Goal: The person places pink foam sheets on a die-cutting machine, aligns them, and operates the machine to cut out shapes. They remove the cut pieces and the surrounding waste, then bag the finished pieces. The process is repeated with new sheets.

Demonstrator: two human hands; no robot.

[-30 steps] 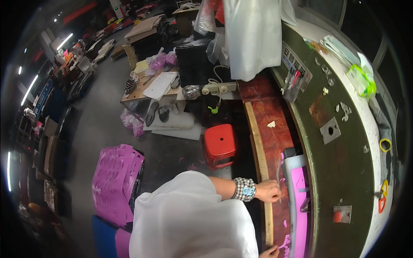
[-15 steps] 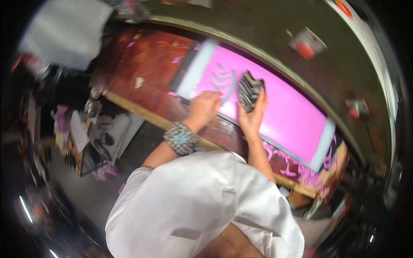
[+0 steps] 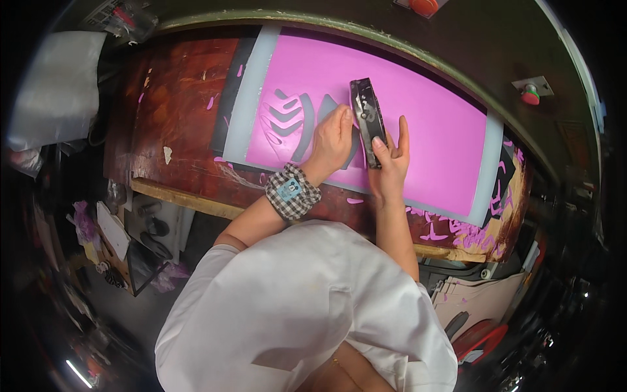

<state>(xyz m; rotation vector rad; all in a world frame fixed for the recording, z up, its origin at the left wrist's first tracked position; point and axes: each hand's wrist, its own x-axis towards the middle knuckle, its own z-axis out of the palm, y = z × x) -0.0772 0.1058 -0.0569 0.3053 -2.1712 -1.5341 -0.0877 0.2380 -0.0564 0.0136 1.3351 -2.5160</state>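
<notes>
A black metal cutting die (image 3: pixel 367 121), ribbed inside, stands tilted on edge in my right hand (image 3: pixel 390 160), thumb on its near end and fingers behind it. Close to its left side is my left hand (image 3: pixel 333 139), fingers curled; whether they pinch a cut piece is hidden. Both hands are over a bright pink sheet (image 3: pixel 431 144) lying on a pale blue-grey board (image 3: pixel 236 134). Left of my left hand, chevron slots and a curved band (image 3: pixel 302 127) are cut through the sheet. Another dark curved opening (image 3: pixel 328 108) is partly covered by that hand.
Pink offcuts (image 3: pixel 467 236) are scattered along the worn red-brown tabletop (image 3: pixel 179 98) and its wooden front edge. A green machine beam (image 3: pixel 470 49) runs behind the sheet, with a red-and-green button (image 3: pixel 530 95) on it. A grey plastic sheet (image 3: pixel 59 91) hangs at left.
The die in my right hand has turned from its ribbed face to its narrow side. My left hand has come close beside it. The whole view has shifted and sharpened.
</notes>
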